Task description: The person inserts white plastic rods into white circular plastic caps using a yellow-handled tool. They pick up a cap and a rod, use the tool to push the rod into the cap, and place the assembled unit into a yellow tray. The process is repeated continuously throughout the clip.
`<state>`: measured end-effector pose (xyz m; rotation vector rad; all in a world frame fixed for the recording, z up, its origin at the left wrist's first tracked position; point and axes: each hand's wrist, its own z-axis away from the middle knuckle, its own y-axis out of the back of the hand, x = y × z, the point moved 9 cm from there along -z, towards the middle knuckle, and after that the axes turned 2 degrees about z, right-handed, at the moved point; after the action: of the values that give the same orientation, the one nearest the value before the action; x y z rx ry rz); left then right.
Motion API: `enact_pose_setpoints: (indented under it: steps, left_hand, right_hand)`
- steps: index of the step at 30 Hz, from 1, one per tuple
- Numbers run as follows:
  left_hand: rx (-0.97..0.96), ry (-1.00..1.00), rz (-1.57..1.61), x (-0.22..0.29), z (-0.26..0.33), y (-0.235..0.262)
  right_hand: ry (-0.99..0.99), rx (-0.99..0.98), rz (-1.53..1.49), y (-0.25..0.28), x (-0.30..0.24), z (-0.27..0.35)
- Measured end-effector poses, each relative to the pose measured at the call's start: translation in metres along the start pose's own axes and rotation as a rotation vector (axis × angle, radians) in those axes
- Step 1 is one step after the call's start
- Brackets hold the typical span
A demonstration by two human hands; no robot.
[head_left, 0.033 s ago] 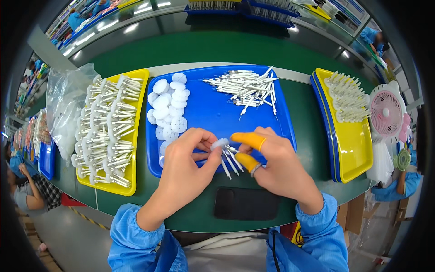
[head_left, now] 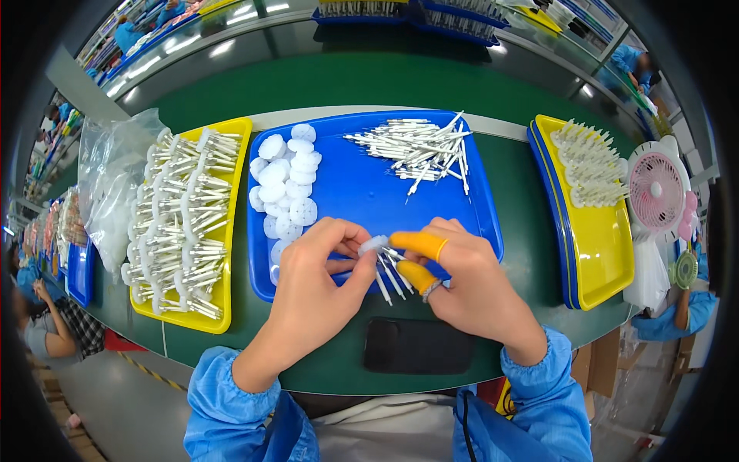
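The left hand (head_left: 319,266) has its thumb and fingers pinched on a small white disc (head_left: 374,244), held over the near part of a blue tray (head_left: 354,192). Several thin white rods (head_left: 383,288) stick out from the disc toward the near side, fanned apart. The right hand (head_left: 477,277) is just to the right, its thumb and forefinger in yellow finger covers (head_left: 419,243) (a ring sits below the thumb's cover) and their tips at the disc and rods; I cannot tell whether they grip a rod. Along the tray's left side lies a heap of white discs (head_left: 277,173), and loose white rods (head_left: 419,150) lie at its far right. To the left, a yellow tray (head_left: 225,312) holds rows of discs filled with rods (head_left: 188,215). To the right, another yellow tray (head_left: 604,258) has similar pieces (head_left: 589,165) at its far end, beside a pink and white fan (head_left: 656,192). A dark phone (head_left: 418,346) lies on the near side of the green table (head_left: 323,85)
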<state>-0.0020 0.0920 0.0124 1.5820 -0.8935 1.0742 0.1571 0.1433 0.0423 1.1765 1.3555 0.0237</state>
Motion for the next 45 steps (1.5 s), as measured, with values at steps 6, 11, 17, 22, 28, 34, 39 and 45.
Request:
enact_pose_setpoints:
  steps: [6,11,17,22,28,34,39,45]
  left_hand:
    - [0.007,-0.095,-0.058,0.011,0.0,-0.002]
    - [0.016,-0.055,-0.069,0.009,0.0,-0.002]
    - [0.018,-0.076,-0.092,0.007,0.003,-0.004]
    - [0.041,-0.166,-0.144,0.015,0.005,-0.004]
    - [0.055,-0.219,-0.2,0.018,0.011,-0.005]
    - [0.07,-0.171,-0.234,0.008,0.014,-0.009]
    - [0.261,-0.236,-0.356,0.013,0.005,0.025]
    - [0.448,-0.235,-0.447,0.023,0.017,0.084]
  right_hand:
    - [0.095,-0.002,0.122,0.0,-0.006,0.005]
    - [0.074,0.017,0.182,0.0,0.003,0.002]
    - [0.084,0.047,0.207,-0.008,-0.003,0.0]
    - [0.085,0.079,0.137,-0.013,-0.007,0.001]
    - [0.097,0.196,0.092,-0.01,-0.009,0.006]
    - [0.027,0.122,0.082,-0.02,0.001,-0.003]
    - [-0.093,0.138,0.15,0.011,0.033,-0.035]
    - [0.036,0.19,0.721,0.012,0.051,-0.046]
